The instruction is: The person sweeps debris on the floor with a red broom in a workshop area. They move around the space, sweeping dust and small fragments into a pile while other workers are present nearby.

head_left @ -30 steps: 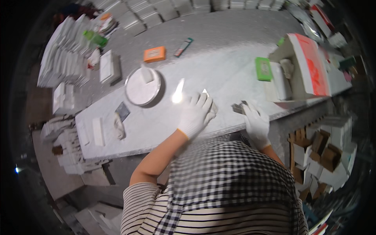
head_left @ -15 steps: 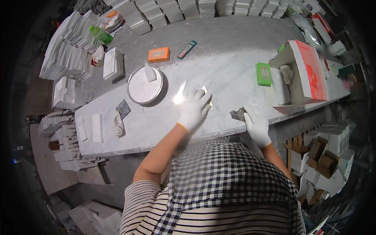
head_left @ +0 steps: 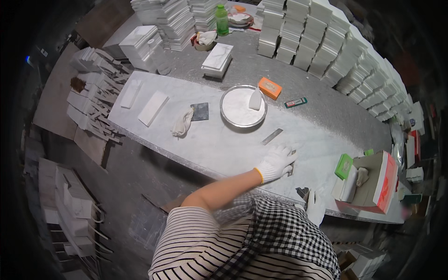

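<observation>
My left hand (head_left: 276, 163), in a white knit glove with a yellow cuff, is down on the marble-like slab (head_left: 214, 151). Its fingers close over a thin metal plate (head_left: 292, 171), whose ends show past them. A second flat metal strip (head_left: 272, 136) lies loose just beyond that hand. At the slab's near edge, my right hand (head_left: 317, 207), also gloved, grips a dark grey piece (head_left: 302, 192) by its side. The apron partly covers this hand. Beyond the left hand stands a round metal bowl (head_left: 225, 119) of white powder or paste, with a white scraper (head_left: 255, 100) in it.
An orange box (head_left: 270, 88) and a small dark green case (head_left: 296, 102) lie behind the bowl. On the right are a green box (head_left: 344, 166) and an open carton (head_left: 387, 189). Leftward lie a cloth (head_left: 183, 122), a dark square (head_left: 200, 111) and white tiles (head_left: 153, 108). Tile stacks (head_left: 308, 51) line the back.
My view has swung to the left, so the slab appears turned and more of its left side shows. Both hands stay near the same pieces; the apron now covers more of the right arm.
</observation>
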`<state>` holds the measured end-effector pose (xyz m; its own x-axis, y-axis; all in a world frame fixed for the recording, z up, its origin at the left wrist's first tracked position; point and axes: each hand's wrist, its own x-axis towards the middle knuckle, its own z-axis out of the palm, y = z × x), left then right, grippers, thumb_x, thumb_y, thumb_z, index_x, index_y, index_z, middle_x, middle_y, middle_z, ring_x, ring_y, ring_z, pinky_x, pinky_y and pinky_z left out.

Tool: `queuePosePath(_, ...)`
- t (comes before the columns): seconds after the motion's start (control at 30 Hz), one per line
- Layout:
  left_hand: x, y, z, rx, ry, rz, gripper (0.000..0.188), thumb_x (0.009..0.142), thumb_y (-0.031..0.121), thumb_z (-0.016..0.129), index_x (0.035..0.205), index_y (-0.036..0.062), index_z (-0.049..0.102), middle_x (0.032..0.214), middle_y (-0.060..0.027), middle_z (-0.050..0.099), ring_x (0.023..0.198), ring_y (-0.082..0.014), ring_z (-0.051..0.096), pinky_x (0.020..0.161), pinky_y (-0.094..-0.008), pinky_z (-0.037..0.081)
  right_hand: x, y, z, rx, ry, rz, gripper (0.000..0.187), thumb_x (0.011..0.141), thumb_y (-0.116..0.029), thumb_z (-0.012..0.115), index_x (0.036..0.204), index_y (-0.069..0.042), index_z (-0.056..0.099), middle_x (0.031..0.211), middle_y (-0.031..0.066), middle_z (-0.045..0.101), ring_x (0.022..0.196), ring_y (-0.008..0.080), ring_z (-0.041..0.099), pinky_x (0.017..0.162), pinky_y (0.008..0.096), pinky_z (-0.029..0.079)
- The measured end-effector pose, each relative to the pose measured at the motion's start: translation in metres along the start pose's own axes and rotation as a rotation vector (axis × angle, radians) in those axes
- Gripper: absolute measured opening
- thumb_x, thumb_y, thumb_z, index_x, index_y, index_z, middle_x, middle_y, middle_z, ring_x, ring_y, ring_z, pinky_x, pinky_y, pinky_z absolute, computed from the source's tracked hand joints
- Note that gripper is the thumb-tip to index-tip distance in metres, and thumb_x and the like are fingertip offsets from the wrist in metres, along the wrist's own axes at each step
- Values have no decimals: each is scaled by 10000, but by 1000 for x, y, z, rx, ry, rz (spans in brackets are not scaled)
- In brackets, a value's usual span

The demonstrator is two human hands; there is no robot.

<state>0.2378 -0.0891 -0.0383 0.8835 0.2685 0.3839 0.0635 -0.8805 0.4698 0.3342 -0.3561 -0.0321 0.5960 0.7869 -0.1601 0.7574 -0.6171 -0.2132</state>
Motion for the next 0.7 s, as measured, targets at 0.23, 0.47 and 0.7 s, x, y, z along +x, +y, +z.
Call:
queuePosePath(0.23,27,-11,-55,-48,73,-275,384,855,226,622,1186,31,605,1063,-170,624,986,-345,580,940,-459,448,-4,25,-4,44,40,-157,682,747,-290,774,1340,-62,525,1173,180,599,1036,380,576,866,456,481)
queuePosePath(0.47,6,-52,-64,52,440,-132,275,801,131,703,1050,19,670,948,-164,659,890,-338,610,801,-436,471,0,7,-9,-11,128,-204,293,841,-208,646,1102,-88,589,884,96,601,776,302,617,616,425,514)
queuePosePath(0.7,24,-28,-56,74,388,120,238,801,146,684,1016,50,648,786,-149,570,742,-341,556,669,-450,437,-6,13,0,-86,200,-141,235,832,-187,637,1051,-105,611,833,77,605,724,265,630,570,393,510)
